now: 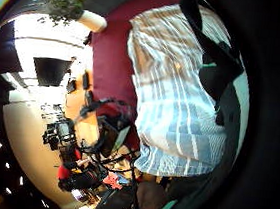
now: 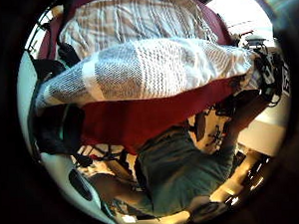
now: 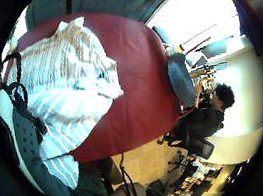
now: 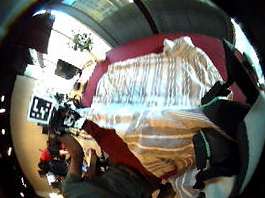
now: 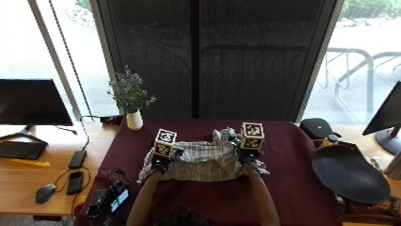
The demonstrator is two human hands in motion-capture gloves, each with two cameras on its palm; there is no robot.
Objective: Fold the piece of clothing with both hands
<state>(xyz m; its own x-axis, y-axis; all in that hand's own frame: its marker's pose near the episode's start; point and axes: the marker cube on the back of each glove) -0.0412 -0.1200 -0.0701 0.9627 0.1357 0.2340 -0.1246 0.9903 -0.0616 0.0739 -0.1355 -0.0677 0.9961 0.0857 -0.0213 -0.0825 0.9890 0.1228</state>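
Mid-fold: pale striped woven shirt (image 5: 204, 163) on the maroon tablecloth (image 5: 282, 188), near edge lifted.
Left hand (image 5: 158, 163) & right hand (image 5: 249, 162) each pinch a side of the cloth, near half raised over the rest; judged approx. halfway, fold not laid down yet, far part bunched, needs smoothing.

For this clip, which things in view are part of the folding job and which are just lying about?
Part of the job: striped garment; left hand and right hand, each gripping one side of it; dark red tablecloth beneath.

Just lying about: vase of flowers; monitor; keyboard; mouse.
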